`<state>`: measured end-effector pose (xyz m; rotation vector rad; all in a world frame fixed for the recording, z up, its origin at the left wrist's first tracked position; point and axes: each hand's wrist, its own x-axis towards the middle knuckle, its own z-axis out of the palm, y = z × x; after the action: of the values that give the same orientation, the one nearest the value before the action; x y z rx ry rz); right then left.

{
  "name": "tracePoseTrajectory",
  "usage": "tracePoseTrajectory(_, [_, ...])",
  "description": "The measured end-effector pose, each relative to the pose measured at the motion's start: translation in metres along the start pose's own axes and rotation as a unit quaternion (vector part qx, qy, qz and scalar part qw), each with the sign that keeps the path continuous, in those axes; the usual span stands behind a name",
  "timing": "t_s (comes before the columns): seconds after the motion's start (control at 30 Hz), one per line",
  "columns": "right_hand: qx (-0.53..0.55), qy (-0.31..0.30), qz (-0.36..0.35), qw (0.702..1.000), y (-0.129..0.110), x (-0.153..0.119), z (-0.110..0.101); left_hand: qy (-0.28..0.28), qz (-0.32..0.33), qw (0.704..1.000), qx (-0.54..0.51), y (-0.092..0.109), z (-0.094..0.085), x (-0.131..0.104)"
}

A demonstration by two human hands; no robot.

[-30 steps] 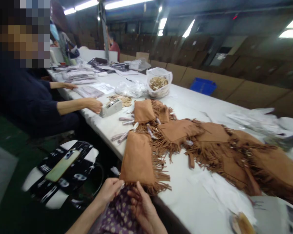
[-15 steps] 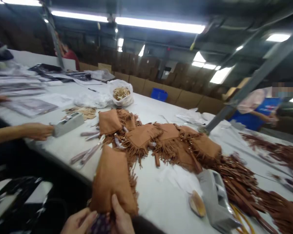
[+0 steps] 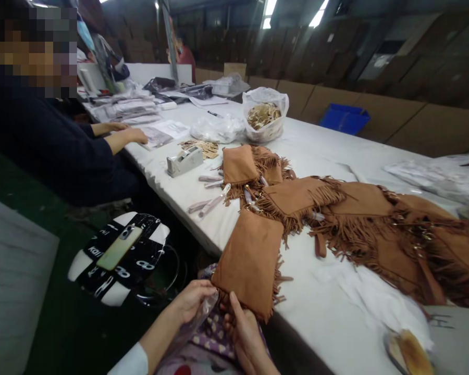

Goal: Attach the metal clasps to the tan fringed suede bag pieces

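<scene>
fringed pouch (image 3: pixel 250 260): tan suede, flat, near worktop (image 3: pixel 320 323) edge | left hand (image 3: pixel 191 299): pinching clear plastic bag (image 3: pixel 207 310) | right hand (image 3: pixel 246 333): gripping pouch's near end

A tape dispenser (image 3: pixel 185 161) sits on the white worktop (image 3: pixel 316 323) near a heap of fringed tan pouches (image 3: pixel 375 224), with a bag of tags (image 3: pixel 263 121) farther back. A phone (image 3: pixel 119 247) lies on a stool (image 3: pixel 117 258) beside a seated person (image 3: pixel 50 140). A blue bin (image 3: pixel 344 118) stands by cardboard boxes (image 3: pixel 422 120).
</scene>
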<state>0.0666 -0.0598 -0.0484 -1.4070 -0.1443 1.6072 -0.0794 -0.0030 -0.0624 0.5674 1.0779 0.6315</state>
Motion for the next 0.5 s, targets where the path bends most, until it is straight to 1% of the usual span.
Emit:
tracePoseTrajectory(0.07, [-0.009, 0.003, 0.004, 1.0, 0.002, -0.004, 0.0, 0.002, 0.0, 1.0, -0.02, 0.003, -0.002, 0.001])
tracePoseTrajectory(0.13, [-0.027, -0.012, 0.022, 0.999, 0.007, -0.01, -0.002, 0.007, -0.001, 0.999, -0.031, 0.009, -0.004, 0.0])
tracePoseTrajectory(0.23, [-0.098, -0.077, 0.052, 0.991, 0.013, -0.019, -0.006, 0.004, -0.01, 1.0, -0.027, 0.022, -0.006, -0.002])
tracePoseTrajectory(0.3, [-0.162, -0.112, 0.032, 0.98, 0.014, -0.021, -0.004, -0.005, -0.022, 1.0, -0.013, 0.031, -0.006, -0.004])
tracePoseTrajectory(0.37, [-0.202, -0.121, -0.011, 0.972, 0.01, -0.018, 0.003, -0.014, -0.031, 0.999, 0.002, 0.038, -0.004, -0.005])
tracePoseTrajectory(0.43, [-0.194, -0.118, -0.042, 0.973, 0.003, -0.014, 0.014, -0.022, -0.033, 0.999, 0.015, 0.043, 0.0, -0.007])
tracePoseTrajectory(0.5, [-0.152, -0.115, -0.046, 0.981, -0.005, -0.009, 0.026, -0.031, -0.027, 0.999, 0.024, 0.045, 0.007, -0.01])
